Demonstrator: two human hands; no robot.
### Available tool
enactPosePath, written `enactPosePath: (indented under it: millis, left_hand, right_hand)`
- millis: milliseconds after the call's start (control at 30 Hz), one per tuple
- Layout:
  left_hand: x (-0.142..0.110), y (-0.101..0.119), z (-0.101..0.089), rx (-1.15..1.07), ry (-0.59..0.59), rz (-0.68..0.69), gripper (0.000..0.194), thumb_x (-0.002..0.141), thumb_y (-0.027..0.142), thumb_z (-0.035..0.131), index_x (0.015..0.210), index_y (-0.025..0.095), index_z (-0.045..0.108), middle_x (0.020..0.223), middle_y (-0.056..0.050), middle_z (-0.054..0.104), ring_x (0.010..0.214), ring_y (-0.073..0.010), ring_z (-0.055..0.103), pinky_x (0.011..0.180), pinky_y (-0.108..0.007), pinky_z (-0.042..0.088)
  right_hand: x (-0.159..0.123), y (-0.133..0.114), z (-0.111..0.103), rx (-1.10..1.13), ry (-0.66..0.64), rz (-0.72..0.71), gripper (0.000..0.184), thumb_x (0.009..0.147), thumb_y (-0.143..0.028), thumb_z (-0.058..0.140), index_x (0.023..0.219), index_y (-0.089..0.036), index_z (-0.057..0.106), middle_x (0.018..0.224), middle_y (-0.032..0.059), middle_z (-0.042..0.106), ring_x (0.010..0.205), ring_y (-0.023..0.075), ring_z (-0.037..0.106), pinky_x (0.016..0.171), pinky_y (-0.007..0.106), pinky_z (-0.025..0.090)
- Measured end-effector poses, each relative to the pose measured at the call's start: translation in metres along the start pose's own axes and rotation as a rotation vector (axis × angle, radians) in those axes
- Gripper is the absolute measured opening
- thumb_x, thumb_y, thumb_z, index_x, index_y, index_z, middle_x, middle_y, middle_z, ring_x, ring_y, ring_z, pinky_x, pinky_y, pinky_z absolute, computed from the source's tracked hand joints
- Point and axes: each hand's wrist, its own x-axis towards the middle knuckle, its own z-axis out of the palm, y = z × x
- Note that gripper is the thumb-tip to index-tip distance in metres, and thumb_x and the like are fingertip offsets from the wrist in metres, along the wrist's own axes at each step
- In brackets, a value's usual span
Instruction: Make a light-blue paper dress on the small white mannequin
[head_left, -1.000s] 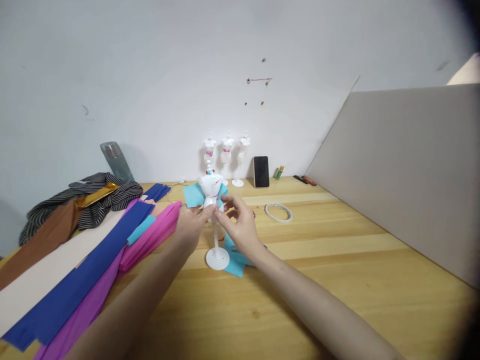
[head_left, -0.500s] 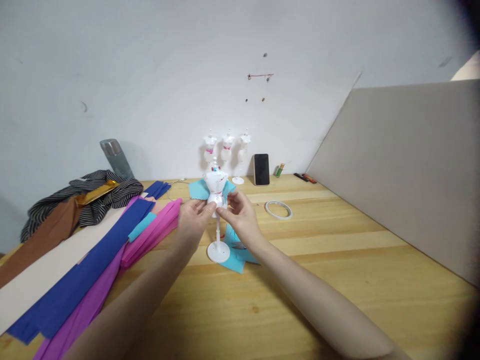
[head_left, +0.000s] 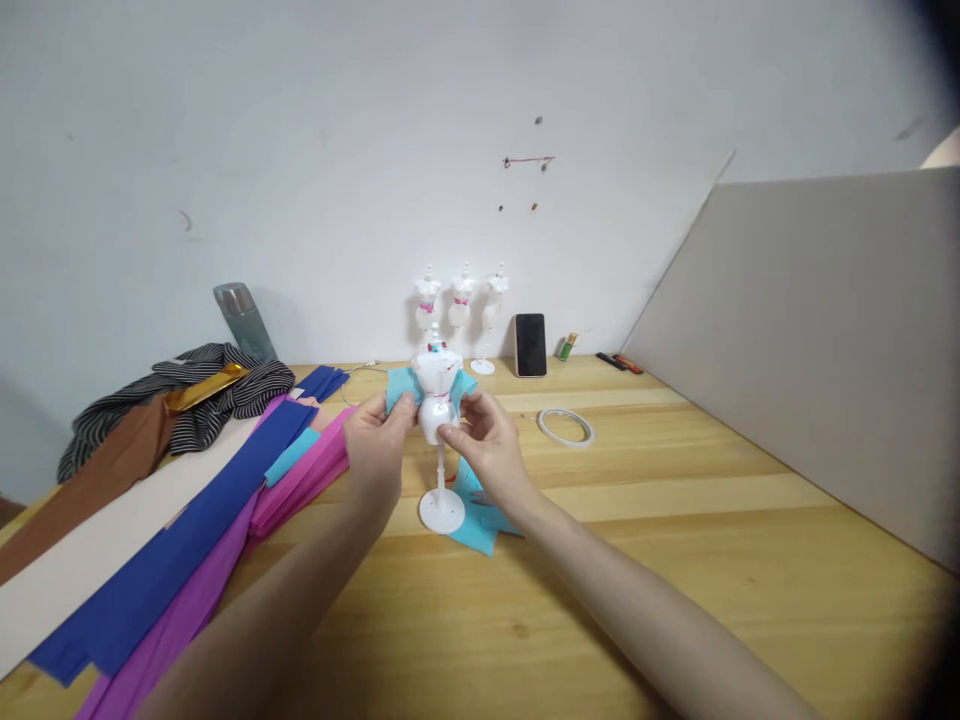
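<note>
A small white dress form point(head_left: 436, 375) stands upright on its round base in front of me, with a red-and-blue band at its neck and thin red lines on the torso. A light-blue piece of thin material point(head_left: 403, 384) passes behind it and shows on both sides. My left hand point(head_left: 377, 430) is closed, pinching that piece's left side between thumb and fingers. With its thumb on the form's hip, my right hand point(head_left: 491, 440) is closed around the right side; its fingertips are partly hidden behind. More light-blue material point(head_left: 472, 530) lies under and beside the base.
Left lie long coloured strips point(head_left: 187, 540), striped cloth point(head_left: 202, 365) and a leaning flask point(head_left: 245, 320). Three more dress forms point(head_left: 461, 305) stand at the wall, near a phone point(head_left: 530, 345). A tape roll point(head_left: 543, 428) lies right; a grey panel point(head_left: 810, 350) borders the table.
My left hand has moved off the form's front, out to the left edge of the blue material. My right thumb stays on the hip. The whole view has shifted slightly.
</note>
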Motion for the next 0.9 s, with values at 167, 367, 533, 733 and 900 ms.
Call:
enactPosePath:
  millis: [167, 367, 533, 733, 900]
  left_hand:
    - [-0.006, -0.003, 0.0, 0.222, 0.033, 0.205, 0.019, 0.074, 0.028, 0.066, 0.06, 0.015, 0.063, 0.059, 0.002, 0.058, 0.058, -0.0103, 0.052, 0.059, -0.022, 0.045]
    - [-0.009, -0.003, -0.002, 0.436, 0.021, 0.396, 0.026, 0.079, 0.023, 0.06, 0.054, 0.016, 0.056, 0.052, 0.005, 0.046, 0.052, -0.0081, 0.04, 0.05, -0.02, 0.036]
    - [-0.003, -0.014, -0.009, 0.59, -0.02, 0.599, 0.017, 0.08, 0.021, 0.06, 0.064, 0.018, 0.064, 0.063, 0.001, 0.063, 0.06, -0.0125, 0.056, 0.063, -0.023, 0.046]
    - [-0.007, -0.012, -0.013, 0.584, -0.105, 0.61, 0.023, 0.075, 0.021, 0.064, 0.096, 0.021, 0.075, 0.098, -0.009, 0.075, 0.096, -0.0257, 0.067, 0.093, -0.038, 0.049]
    - [-0.013, -0.012, -0.015, 0.418, -0.172, 0.481, 0.026, 0.078, 0.024, 0.061, 0.099, 0.022, 0.076, 0.106, -0.009, 0.074, 0.113, -0.0288, 0.061, 0.105, -0.041, 0.042]
  right_hand:
    - [-0.002, 0.0, 0.001, 0.023, 0.014, 0.02, 0.031, 0.064, -0.025, 0.074, 0.091, -0.024, 0.058, 0.085, 0.0004, 0.059, 0.082, 0.0182, 0.058, 0.069, 0.03, 0.051]
    - [-0.001, -0.001, 0.001, 0.027, 0.052, 0.002, 0.028, 0.065, -0.023, 0.073, 0.089, -0.024, 0.059, 0.083, -0.0012, 0.057, 0.08, 0.0173, 0.057, 0.07, 0.031, 0.05]
    - [-0.001, 0.0, 0.003, -0.003, 0.048, 0.013, 0.03, 0.063, -0.024, 0.074, 0.089, -0.024, 0.057, 0.087, 0.0, 0.057, 0.085, 0.018, 0.057, 0.071, 0.03, 0.05]
    - [-0.001, 0.0, 0.004, 0.006, 0.049, 0.0, 0.03, 0.065, -0.025, 0.074, 0.089, -0.024, 0.057, 0.088, 0.0007, 0.057, 0.085, 0.0174, 0.056, 0.069, 0.029, 0.05]
    - [-0.002, 0.0, 0.005, 0.013, 0.049, -0.008, 0.029, 0.067, -0.028, 0.074, 0.09, -0.024, 0.057, 0.09, 0.0014, 0.058, 0.086, 0.0176, 0.056, 0.068, 0.029, 0.052]
